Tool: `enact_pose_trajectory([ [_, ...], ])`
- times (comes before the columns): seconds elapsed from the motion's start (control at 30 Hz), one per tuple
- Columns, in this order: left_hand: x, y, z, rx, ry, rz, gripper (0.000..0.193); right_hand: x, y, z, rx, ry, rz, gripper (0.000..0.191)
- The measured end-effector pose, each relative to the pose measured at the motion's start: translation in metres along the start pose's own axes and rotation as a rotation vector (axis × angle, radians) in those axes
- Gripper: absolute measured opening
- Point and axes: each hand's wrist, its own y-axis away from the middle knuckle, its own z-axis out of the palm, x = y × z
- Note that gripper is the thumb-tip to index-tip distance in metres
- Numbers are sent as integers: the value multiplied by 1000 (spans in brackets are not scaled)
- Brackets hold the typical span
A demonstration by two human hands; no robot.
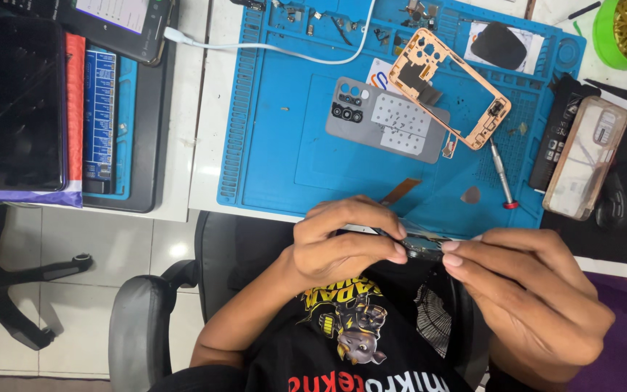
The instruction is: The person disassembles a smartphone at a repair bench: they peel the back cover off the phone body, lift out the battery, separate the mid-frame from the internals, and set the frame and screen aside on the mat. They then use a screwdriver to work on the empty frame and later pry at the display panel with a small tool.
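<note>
Hands meet low in the view, at about five o'clock from the middle of the blue work mat (277, 145): the left hand (342, 243) and the right hand (527, 290) pinch a small dark circuit board (421, 248) between them, just off the near edge of the desk (205, 181) and above the person's black printed shirt. The left fingers (393, 250) are curled closed on the board's left end, and the right fingers (453, 255) are closed on its right end, fingertips almost touching. At twelve o'clock from the hands, on the mat, lies a grey phone back cover (386, 120) with camera holes, and at one o'clock from it an orange phone frame (448, 87) rests tilted, overlapping the cover's corner. A small screwdriver (502, 178) with a red cap lies at two o'clock from the hands. An orange flex strip (400, 192) lies just above the left hand. A white cable (270, 47) runs along the mat's top. Far left, at nine o'clock, a dark phone (17, 101) lies flat, well apart from the hands.
</note>
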Motion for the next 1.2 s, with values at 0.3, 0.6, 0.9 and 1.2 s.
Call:
enact_pose_trajectory([
  [0.3, -8, -5, -8, -42, 16, 98, 20, 0, 2, 3, 4, 7, 0, 23],
  [0.6, -3, -3, -17, -99, -147, 172, 23, 0, 3, 4, 6, 24, 12, 22],
  [0.9, -1, 1, -16, -123, -219, 182, 26, 3, 4, 0, -43, 36, -18, 25],
  [1.2, -1, 3, -16, -136, -236, 174, 24, 6, 3, 1, -32, 49, -58, 26],
])
